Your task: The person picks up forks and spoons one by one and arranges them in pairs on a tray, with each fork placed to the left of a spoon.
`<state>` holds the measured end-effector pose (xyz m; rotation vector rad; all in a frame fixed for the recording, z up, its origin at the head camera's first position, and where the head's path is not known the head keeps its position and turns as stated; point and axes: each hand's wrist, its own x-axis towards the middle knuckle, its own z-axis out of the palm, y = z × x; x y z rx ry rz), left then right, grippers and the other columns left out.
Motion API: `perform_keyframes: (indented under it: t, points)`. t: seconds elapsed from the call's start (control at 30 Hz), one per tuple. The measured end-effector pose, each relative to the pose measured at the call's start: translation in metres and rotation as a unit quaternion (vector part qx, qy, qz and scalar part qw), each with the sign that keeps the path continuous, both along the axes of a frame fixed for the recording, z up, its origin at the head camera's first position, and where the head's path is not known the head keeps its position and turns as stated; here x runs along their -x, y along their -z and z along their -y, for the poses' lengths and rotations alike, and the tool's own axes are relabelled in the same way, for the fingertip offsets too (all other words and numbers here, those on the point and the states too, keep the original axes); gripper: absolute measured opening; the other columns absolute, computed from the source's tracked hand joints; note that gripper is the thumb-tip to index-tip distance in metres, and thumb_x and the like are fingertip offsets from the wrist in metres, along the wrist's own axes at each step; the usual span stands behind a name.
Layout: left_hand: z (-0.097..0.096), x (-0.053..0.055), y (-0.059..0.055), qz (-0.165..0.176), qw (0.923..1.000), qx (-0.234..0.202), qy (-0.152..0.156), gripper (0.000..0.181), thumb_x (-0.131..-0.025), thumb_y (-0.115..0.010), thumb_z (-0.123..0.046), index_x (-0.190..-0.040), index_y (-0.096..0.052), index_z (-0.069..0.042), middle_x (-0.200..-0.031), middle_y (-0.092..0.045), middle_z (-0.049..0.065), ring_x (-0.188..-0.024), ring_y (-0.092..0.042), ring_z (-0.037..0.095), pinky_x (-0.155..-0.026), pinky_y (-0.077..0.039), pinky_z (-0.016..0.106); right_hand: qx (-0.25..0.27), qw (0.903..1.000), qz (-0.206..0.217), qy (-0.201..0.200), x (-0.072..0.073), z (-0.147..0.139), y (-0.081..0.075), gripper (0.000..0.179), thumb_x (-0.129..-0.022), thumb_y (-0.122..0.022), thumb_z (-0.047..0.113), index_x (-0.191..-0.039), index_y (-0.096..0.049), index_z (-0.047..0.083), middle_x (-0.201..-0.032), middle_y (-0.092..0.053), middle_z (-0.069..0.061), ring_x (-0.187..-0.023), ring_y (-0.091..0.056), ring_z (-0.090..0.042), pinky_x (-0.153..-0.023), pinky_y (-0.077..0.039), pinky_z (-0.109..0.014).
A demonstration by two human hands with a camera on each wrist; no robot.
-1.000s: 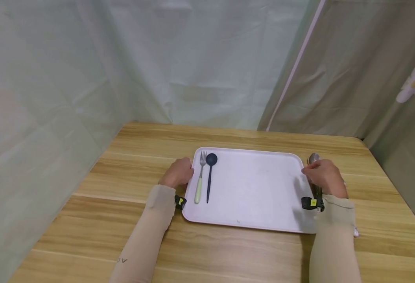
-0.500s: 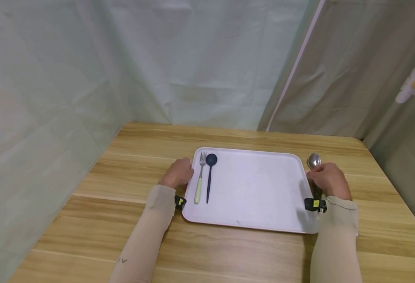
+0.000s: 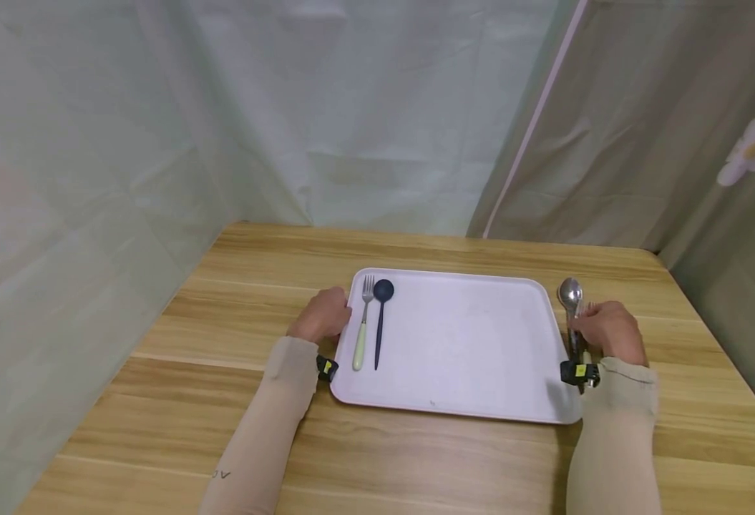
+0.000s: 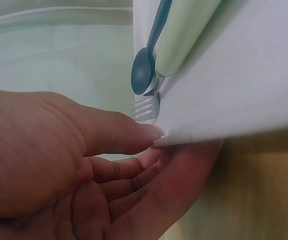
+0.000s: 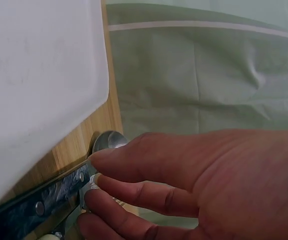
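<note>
My left hand [image 3: 321, 315] grips the left edge of the white tray [image 3: 467, 343], thumb on top and fingers below, as the left wrist view shows. On the tray's left side lie a fork [image 3: 360, 347] with a pale green handle and a dark blue spoon [image 3: 383, 290]. Beyond the tray's right edge is a metal spoon [image 3: 570, 291] with a dark marbled, riveted handle [image 5: 39, 207]. Thumb and index finger of my right hand [image 3: 611, 331] pinch it near the neck. Other cutlery beside it, including a light-coloured handle [image 3: 586, 357], is partly hidden by this hand.
The tray stands on a wood-grain table [image 3: 454, 465]. Pale curtains [image 3: 377, 121] hang close behind the table's far edge and along both sides. A black wrist camera [image 3: 580, 372] overlaps the tray's right edge in the head view.
My right hand has left the tray's right edge and moved right and slightly nearer, onto the metal spoon. The left hand and the tray have stayed in place.
</note>
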<state>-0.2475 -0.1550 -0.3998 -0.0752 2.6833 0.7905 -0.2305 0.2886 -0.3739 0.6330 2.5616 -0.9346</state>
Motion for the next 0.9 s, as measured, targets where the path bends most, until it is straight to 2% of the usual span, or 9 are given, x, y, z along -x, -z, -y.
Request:
perform_keyframes:
  t: [0.3, 0.67, 0.9]
  points:
    - [0.0002, 0.0001, 0.0003, -0.002, 1.0, -0.004, 0.0, 0.024, -0.106, -0.044, -0.013, -0.108, -0.062, 0.003, -0.087, -0.066, 0.014, -0.072, -0.065, 0.021, -0.06, -0.052, 0.025, 0.003, 0.9997, 0.009, 0.022, -0.0003, 0.0008, 0.0007, 0.032, -0.098, -0.062, 0.023, -0.108, -0.064, -0.007, -0.078, -0.055, -0.011, -0.078, -0.052, -0.026, -0.063, -0.044, -0.035]
    - [0.0008, -0.0005, 0.0014, -0.011, 0.9999, 0.0, 0.0, 0.023, -0.105, -0.044, -0.012, -0.105, -0.061, 0.003, -0.086, -0.067, 0.014, -0.07, -0.066, 0.021, -0.059, -0.053, 0.026, 0.0, 0.9998, 0.001, 0.022, -0.0025, -0.0025, 0.0032, 0.03, -0.096, -0.062, 0.021, -0.101, -0.067, -0.008, -0.074, -0.056, -0.011, -0.073, -0.054, -0.026, -0.059, -0.047, -0.034]
    - [0.0011, 0.0003, 0.0013, -0.006, 1.0, 0.0, 0.004, 0.024, -0.106, -0.044, -0.013, -0.105, -0.062, 0.003, -0.085, -0.067, 0.014, -0.07, -0.065, 0.021, -0.059, -0.051, 0.025, -0.015, 0.9993, -0.01, 0.032, -0.0062, -0.0066, 0.0045, 0.034, -0.095, -0.057, 0.024, -0.097, -0.061, -0.01, -0.073, -0.051, -0.011, -0.071, -0.053, -0.025, -0.057, -0.047, -0.033]
